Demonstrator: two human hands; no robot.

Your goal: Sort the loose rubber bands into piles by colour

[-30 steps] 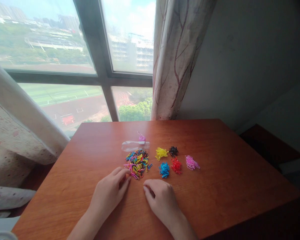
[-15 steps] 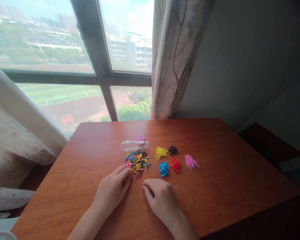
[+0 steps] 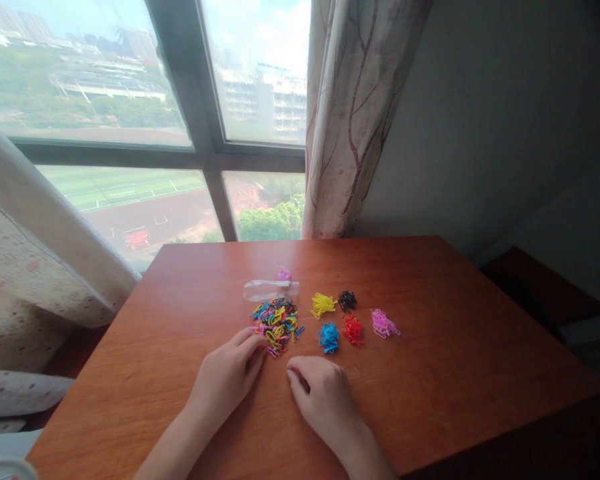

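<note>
A mixed heap of small coloured loops, which look like rubber bands (image 3: 279,319), lies on the wooden table. My left hand (image 3: 230,367) touches the near left edge of this heap, its fingers bent together and the tips partly hidden among the bands. To the right, my right hand (image 3: 323,387) rests on the table, curled, with thumb and forefinger close together; whatever they pinch, if anything, is too small to see. Beyond my right hand lie single-colour piles: blue bands (image 3: 329,338), red bands (image 3: 353,329), yellow bands (image 3: 323,305), black bands (image 3: 347,300) and pink bands (image 3: 385,323).
Behind the heap a clear plastic bottle (image 3: 265,290) lies on its side, with a pink cap-like piece (image 3: 284,274) just past it. The table (image 3: 430,380) runs up to a window (image 3: 215,157) with curtains (image 3: 353,120). A wall rises on the right.
The whole view has shifted very slightly. Both hands hold nearly the same places and poses, and the piles look the same.
</note>
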